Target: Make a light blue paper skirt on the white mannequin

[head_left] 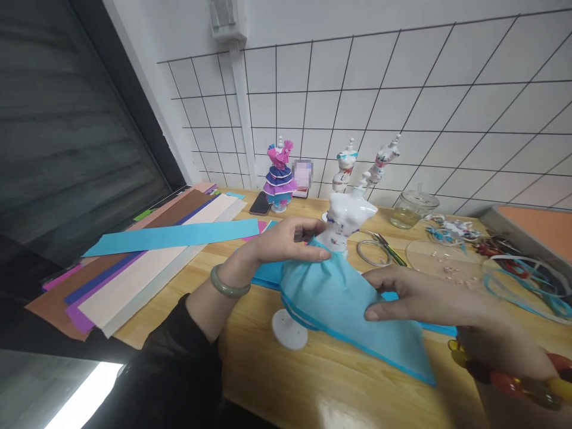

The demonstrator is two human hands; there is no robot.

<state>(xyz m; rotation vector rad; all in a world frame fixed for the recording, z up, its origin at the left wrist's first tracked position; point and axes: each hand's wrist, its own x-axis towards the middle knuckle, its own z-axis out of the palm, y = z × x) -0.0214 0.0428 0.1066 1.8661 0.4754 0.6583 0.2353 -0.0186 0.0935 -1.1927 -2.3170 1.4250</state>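
Note:
A small white dress-form mannequin (pixel 351 211) tilts to the right over the table, its round white base (pixel 290 329) showing below. Light-blue fabric (pixel 339 292) with a darker blue edge is gathered round its waist like a skirt. My left hand (pixel 290 238) presses the gathers against the waist, thumb in front and fingers partly hidden behind. Farther right, my right hand (pixel 402 295) pinches the fabric between thumb and fingers, and the loose end hangs to a point below it. More blue sheet (pixel 268 275) lies flat underneath.
Coloured strips (pixel 134 268) lie stacked at left with a blue strip (pixel 179 236) across them. Behind stand a ruffled-dress mannequin (pixel 280 179), two more mannequins (pixel 345 170), and a phone (pixel 261 203). At right are a wire coil (pixel 373 253), a glass jar (pixel 411 208) and cords (pixel 522 280).

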